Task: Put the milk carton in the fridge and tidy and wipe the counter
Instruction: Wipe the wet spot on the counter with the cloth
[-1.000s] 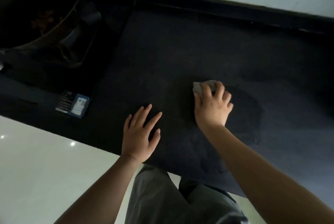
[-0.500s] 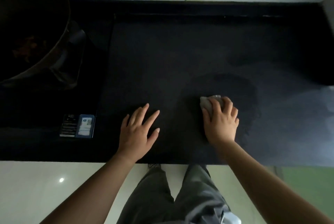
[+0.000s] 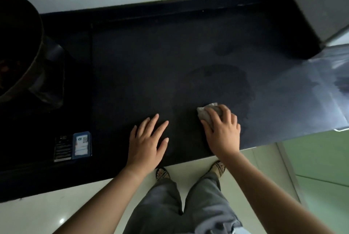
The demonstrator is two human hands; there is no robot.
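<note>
A dark counter (image 3: 151, 67) fills the middle of the head view. My right hand (image 3: 221, 131) presses a small crumpled white cloth (image 3: 204, 114) onto the counter close to its front edge. A damp, darker patch (image 3: 226, 82) spreads behind and to the right of the cloth. My left hand (image 3: 147, 143) lies flat on the counter with fingers spread, a hand's width left of the right hand, holding nothing. No milk carton is in view.
A large dark wok (image 3: 17, 45) sits on the stove at the far left. A label sticker (image 3: 73, 147) lies on the stove's front. A grey appliance side (image 3: 321, 7) stands at the back right. Pale floor and my sandalled feet (image 3: 162, 173) are below.
My right hand has drawn the cloth nearer to the counter's front edge, leaving the damp patch behind it. The view has swung, showing the floor and the grey appliance. My left hand stays flat.
</note>
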